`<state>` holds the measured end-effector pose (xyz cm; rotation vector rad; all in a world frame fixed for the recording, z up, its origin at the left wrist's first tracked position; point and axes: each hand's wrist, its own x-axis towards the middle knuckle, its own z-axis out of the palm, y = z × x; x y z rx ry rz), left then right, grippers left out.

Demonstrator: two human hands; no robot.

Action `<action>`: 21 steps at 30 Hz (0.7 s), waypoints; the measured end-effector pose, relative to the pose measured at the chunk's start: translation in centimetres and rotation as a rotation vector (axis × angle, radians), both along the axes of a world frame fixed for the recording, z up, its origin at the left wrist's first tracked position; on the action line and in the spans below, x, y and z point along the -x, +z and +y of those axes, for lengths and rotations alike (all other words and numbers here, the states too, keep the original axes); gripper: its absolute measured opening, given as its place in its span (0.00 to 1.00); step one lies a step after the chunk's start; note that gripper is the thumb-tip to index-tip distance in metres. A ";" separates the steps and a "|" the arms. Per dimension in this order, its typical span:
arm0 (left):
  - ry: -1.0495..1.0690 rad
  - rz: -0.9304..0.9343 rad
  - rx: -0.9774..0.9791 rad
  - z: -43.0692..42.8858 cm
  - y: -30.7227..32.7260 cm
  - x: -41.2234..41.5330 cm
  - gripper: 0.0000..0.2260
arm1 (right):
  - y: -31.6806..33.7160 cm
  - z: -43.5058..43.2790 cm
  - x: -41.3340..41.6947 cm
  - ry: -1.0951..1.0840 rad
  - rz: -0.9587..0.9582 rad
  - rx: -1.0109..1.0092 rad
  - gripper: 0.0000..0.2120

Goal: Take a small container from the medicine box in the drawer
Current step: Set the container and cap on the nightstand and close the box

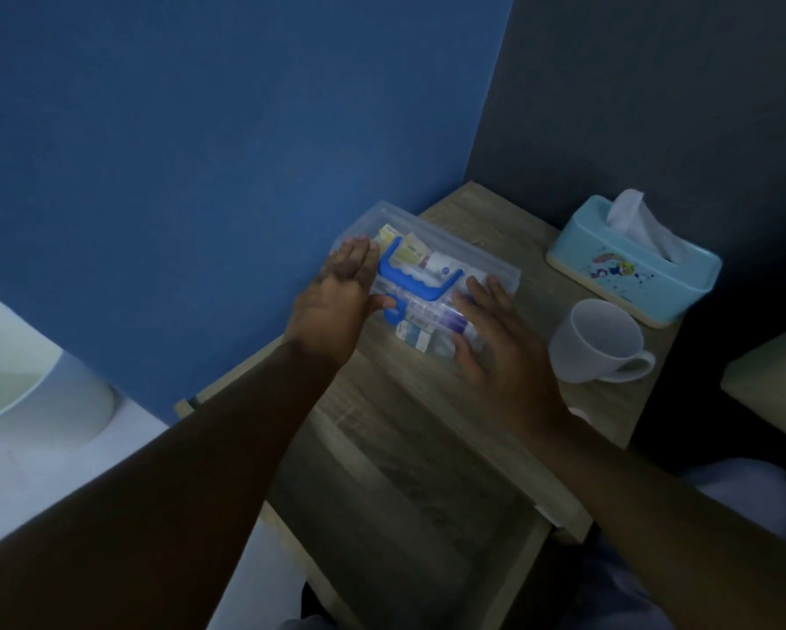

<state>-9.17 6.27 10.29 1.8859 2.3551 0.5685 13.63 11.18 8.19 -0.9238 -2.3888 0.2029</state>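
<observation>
Here, a clear plastic medicine box [420, 270] rests on the wooden surface [509, 229] of a bedside cabinet, at its far left part, close against the blue wall [200, 152]. The box lid is shut; a blue handle [420, 277] lies flat across its top, and a blue clasp [393, 313] shows on its near side. Through the clear plastic, small packets and tubes can be seen, blurred; no single small container can be told apart among them.

The left hand [343, 295] lies at the left end of the box, fingers straight and held together, thumb reaching toward the clasp. The right hand [495, 331] lies flat on the right end of the lid, fingers spread and pointing away from the viewer. Neither hand is closed around anything.

Below the surface, in the near part of the view, the drawer [405, 484] stands pulled out, its wooden bottom bare between the two forearms.

To the right of the box, apart from it, stands a white mug [598, 341] with its handle turned to the right. Beyond the mug sits a light blue tissue box [632, 261] with a white tissue rising from its slot.
</observation>
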 end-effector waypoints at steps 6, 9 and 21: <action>0.003 -0.014 0.006 -0.3 -0.1 0.2 0.35 | 0.0 0.0 0.0 -0.002 0.001 -0.007 0.20; -0.005 -0.022 0.041 -0.7 -0.2 -0.1 0.39 | 0.0 -0.1 0.0 0.006 0.016 -0.005 0.20; 0.021 0.032 -0.015 -0.9 -0.5 -0.5 0.36 | 0.3 -0.2 0.1 0.005 0.028 0.028 0.20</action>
